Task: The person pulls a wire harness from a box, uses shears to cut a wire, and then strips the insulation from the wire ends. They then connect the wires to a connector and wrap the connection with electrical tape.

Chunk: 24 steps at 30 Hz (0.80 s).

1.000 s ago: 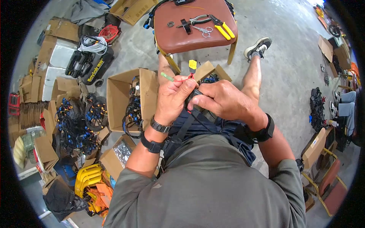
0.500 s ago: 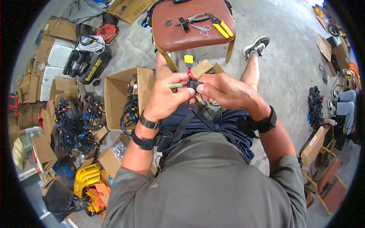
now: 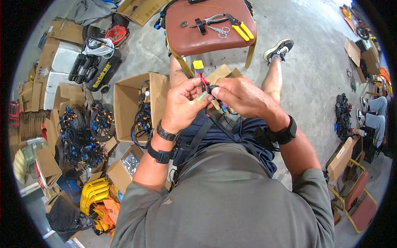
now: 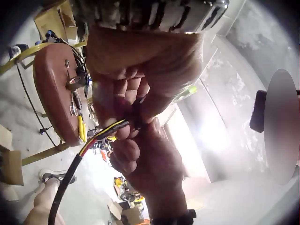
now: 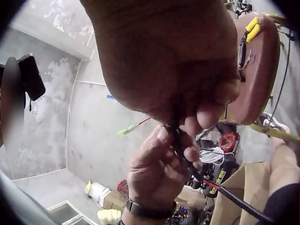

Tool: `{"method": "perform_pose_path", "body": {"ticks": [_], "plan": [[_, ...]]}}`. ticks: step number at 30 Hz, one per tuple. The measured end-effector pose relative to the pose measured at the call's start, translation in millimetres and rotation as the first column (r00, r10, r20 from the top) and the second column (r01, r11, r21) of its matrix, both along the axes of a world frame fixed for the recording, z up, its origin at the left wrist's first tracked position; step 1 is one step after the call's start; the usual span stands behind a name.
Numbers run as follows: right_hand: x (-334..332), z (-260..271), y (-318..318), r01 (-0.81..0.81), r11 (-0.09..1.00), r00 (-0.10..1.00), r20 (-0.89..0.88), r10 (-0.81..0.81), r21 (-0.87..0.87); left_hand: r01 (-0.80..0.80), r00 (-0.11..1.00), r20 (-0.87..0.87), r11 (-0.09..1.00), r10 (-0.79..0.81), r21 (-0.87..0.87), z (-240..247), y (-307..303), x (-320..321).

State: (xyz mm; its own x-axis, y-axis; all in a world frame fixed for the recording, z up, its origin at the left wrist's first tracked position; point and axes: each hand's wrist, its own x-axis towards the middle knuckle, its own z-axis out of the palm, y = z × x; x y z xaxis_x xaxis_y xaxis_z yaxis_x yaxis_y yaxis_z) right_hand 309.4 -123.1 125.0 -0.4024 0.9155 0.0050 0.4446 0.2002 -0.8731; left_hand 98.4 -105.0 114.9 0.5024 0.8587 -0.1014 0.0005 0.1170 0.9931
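In the head view both hands meet over the lap on a black cable point(image 5: 185, 159). My left hand point(image 3: 184, 101) pinches it between thumb and fingers, and my right hand point(image 3: 244, 97) grips it close by with thumb and curled fingers. A yellow connector point(image 3: 198, 65) on short red wires point(image 3: 202, 78) stands up beyond the left fingertips. A pale green connector point(image 3: 201, 97) lies over the left thumb; in the right wrist view its red lead shows. Red, yellow and black wires point(image 4: 101, 135) run out of the cable's sleeve in the left wrist view. The fingers hide the gripped section.
Ahead, a brown padded chair point(image 3: 206, 39) bears yellow-handled wire strippers point(image 3: 240, 29), pliers point(image 3: 215, 20), scissors point(image 3: 221, 32) and a black tape roll point(image 3: 200, 26). An open cardboard box point(image 3: 134, 107) with cables stands at the left, beside heaped wiring harnesses point(image 3: 82, 132) and an air compressor point(image 3: 97, 68).
The yellow connector has shifted left. The green connector has swung from the left hand's outer side onto its thumb. The black piece between the hands is now more covered by fingers.
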Motion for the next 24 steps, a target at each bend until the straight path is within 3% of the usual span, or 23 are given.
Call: {"method": "perform_pose_path", "body": {"ticks": [3, 12, 15, 18, 24], "plan": [[0, 8, -2, -0.016, 0.985, 0.991, -0.131, -0.006, -0.172, -0.011, 1.0, 0.027, 0.997, 0.013, -0.075, 2, 0, -2], [-13, -4, -13, 0.104, 0.994, 0.966, -0.235, -0.104, -0.016, -0.037, 0.998, 0.048, 0.997, 0.04, -0.062, -3, -1, -5], [-8, -3, -14, 0.091, 0.995, 0.987, -0.129, -0.094, -0.03, -0.061, 0.998, 0.03, 0.996, 0.062, -0.061, -2, -4, -5], [-13, 1, -19, 0.159, 0.972, 0.943, -0.265, -0.201, -0.174, -0.096, 0.988, 0.102, 0.983, 0.112, -0.154, -2, -4, -4], [-15, -13, -26, 0.167, 0.963, 0.898, -0.369, -0.238, -0.213, -0.098, 0.971, 0.189, 0.962, 0.149, -0.253, -7, -4, -10]]}}
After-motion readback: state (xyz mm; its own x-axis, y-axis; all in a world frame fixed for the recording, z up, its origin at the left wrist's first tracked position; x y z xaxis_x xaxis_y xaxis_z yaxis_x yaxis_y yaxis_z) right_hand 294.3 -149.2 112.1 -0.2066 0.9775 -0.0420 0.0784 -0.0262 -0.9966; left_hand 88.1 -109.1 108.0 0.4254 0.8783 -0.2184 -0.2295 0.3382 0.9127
